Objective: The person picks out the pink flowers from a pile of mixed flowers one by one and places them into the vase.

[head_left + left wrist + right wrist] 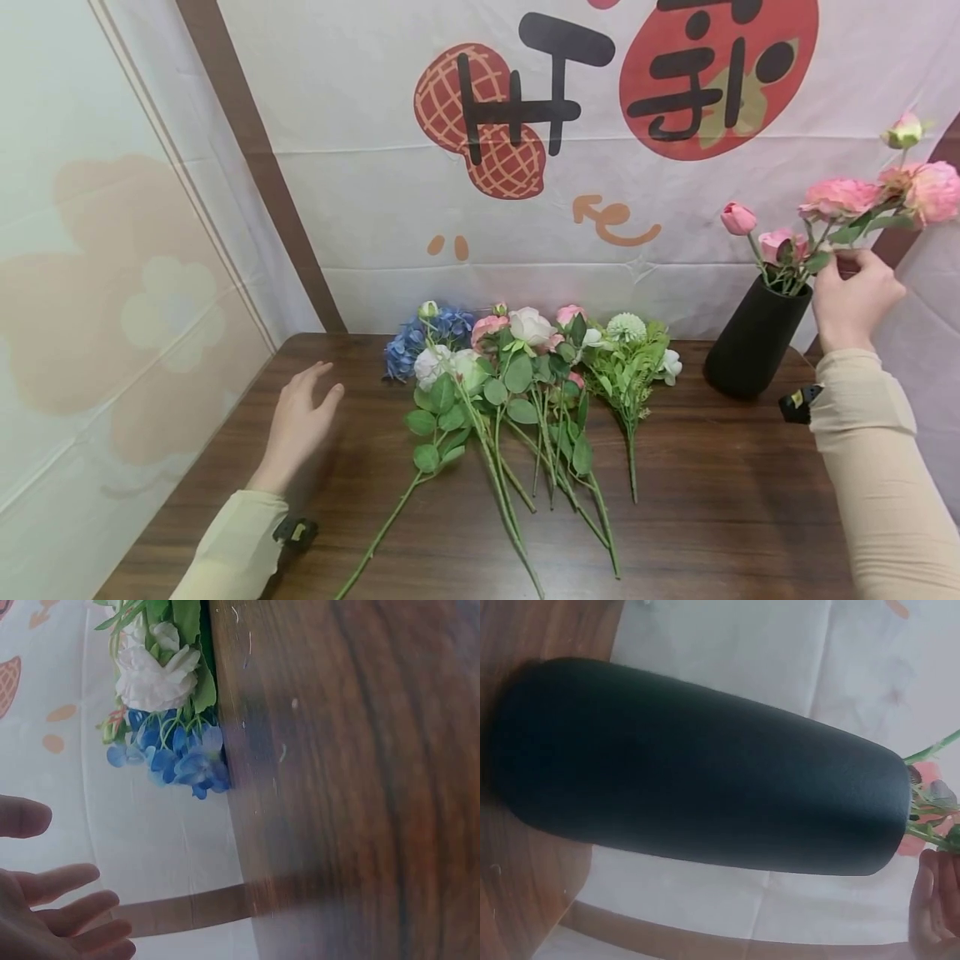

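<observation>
A black vase (759, 337) stands at the right end of the table with pink flowers (838, 198) in its mouth. Close above the rim, my right hand (857, 298) pinches the stem of a pink peony spray whose blooms (930, 192) lean out to the right. From the right wrist, the dark vase (705, 772) fills the view, and the fingers (937, 892) meet the stems beside its opening. My left hand (298, 421) hovers over the left side of the table, fingers loosely extended, holding nothing. Blue hydrangea (191, 761) and a white flower (157, 679) lie ahead of it.
Loose flowers lie across the middle of the wooden table (697, 517): blue hydrangea (405, 350), white blooms (531, 327) and a green leafy bunch (626, 375). Their stems point toward the front edge. A printed cloth (360, 208) hangs behind the table.
</observation>
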The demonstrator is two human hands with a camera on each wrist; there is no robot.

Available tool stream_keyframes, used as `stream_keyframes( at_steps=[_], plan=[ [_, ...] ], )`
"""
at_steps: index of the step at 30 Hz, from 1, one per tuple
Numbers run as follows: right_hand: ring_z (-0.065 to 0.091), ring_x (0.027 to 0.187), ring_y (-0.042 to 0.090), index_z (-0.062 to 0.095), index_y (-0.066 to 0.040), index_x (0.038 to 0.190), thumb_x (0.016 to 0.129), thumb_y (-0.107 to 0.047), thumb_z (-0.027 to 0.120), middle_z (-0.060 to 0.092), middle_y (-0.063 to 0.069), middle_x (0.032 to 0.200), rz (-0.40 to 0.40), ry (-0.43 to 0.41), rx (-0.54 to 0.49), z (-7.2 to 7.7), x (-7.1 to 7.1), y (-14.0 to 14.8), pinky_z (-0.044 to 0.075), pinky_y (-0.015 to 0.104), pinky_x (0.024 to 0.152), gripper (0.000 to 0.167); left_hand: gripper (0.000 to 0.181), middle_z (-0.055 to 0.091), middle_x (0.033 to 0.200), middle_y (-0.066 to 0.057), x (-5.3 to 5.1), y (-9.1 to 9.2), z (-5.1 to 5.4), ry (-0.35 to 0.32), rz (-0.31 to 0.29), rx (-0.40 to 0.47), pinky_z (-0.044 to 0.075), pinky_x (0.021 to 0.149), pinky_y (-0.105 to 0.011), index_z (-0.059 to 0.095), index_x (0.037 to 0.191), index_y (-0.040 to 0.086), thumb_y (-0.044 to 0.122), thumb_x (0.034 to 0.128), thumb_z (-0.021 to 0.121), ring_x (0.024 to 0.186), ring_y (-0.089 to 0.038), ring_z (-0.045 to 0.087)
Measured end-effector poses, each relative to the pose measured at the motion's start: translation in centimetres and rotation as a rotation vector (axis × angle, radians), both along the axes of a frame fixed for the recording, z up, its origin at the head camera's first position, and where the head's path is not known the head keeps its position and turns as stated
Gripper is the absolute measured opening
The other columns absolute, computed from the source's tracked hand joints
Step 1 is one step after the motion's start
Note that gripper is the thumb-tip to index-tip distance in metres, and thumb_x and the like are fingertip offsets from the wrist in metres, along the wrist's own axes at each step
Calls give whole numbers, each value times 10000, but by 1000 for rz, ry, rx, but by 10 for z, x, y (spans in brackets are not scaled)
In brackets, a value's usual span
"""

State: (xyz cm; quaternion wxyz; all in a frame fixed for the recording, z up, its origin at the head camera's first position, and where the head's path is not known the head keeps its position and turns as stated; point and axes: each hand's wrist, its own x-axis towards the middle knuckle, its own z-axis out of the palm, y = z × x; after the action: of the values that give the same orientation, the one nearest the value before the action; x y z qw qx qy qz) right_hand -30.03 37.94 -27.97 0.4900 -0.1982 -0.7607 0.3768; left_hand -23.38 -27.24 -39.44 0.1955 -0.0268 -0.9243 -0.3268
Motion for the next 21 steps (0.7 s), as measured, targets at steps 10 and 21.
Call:
stream_keyframes(
  at_steps=[10,21],
  plan=[
    [346,527,-224,710,-163,1063,882,-349,571,320,-443,516,-23,-65,-78,5,-1,7,264,58,644,295,470,377,1432,-290,3,-7,3,-3,11,-3,246,1028,-634,450,1348,-44,236,971,481,1285,-521,313],
    [251,565,-183,713,-63,1043,837,-315,571,273,-447,420,-61,-161,-91,8,0,9,347,281,918,356,481,365,1443,-285,2,-10,2,-13,19,2,241,1030,-636,441,1358,-32,256,974,478,1293,-517,303]
  ],
)
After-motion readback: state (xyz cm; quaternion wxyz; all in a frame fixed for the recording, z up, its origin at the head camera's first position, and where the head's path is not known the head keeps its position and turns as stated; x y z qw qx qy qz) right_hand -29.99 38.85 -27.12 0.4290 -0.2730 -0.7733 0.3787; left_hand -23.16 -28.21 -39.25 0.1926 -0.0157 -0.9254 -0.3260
